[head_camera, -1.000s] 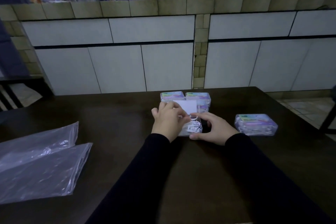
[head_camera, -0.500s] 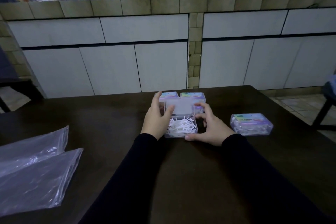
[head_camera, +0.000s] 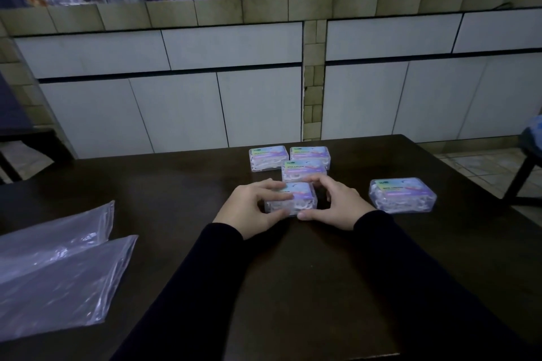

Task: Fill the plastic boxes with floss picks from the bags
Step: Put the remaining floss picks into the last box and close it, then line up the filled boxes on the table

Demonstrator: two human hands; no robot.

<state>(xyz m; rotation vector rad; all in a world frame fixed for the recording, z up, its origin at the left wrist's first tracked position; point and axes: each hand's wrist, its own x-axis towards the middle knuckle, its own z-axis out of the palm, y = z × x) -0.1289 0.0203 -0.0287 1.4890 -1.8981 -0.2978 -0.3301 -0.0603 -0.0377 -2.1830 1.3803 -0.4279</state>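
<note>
Five clear boxes (head_camera: 305, 173) with unreadable pastel labels sit on a dark table (head_camera: 293, 272) before white cabinets (head_camera: 176, 114), both hands, left (head_camera: 249, 208) and right (head_camera: 334, 205), grasping the nearest box (head_camera: 302, 199).

L hand (head_camera: 249, 208) + R hand (head_camera: 337, 205) fwd, fingers curled, thumbs inward

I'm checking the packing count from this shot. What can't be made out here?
- Head view: label text on the box between left hand and right hand, too small and blurred.
- Whether its lid is latched: fingers cover the edges.
- Plastic bags: cut off by the left edge, contents unclear.
</note>
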